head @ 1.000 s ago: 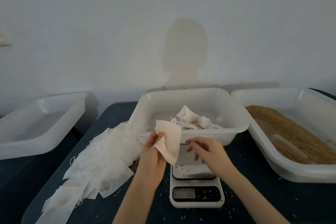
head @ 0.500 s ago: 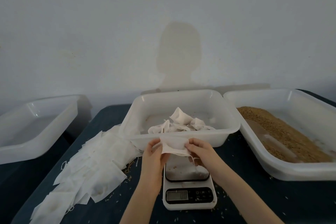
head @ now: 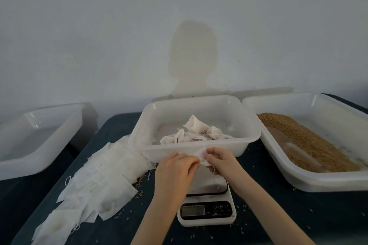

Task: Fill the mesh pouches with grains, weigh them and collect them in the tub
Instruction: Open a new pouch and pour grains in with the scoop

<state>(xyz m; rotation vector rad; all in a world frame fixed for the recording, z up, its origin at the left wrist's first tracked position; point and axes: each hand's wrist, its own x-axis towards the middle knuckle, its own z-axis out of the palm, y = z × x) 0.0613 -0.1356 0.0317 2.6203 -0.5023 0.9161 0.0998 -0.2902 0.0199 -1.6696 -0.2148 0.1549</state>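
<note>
While both hands pinch one empty mesh pouch (head: pixel 201 156) above the scale (head: pixel 207 201), filling hasn't begun.
Left hand (head: pixel 175 167) & right hand (head: pixel 221 160) fingers curl round its edges, approx. at the middle tub (head: pixel 199 146) front wall. A few filled pouches (head: pixel 196 132) lie inside; grain tub (head: pixel 310 145) sits right, big stack of empties (head: pixel 95 181) left on worktop, so most work remains.

Both bare forearms reach forward, close together. The left hand (head: pixel 175 167) and right hand (head: pixel 221 160) meet, fingers (head: pixel 209 156) curled in a pinch
</note>
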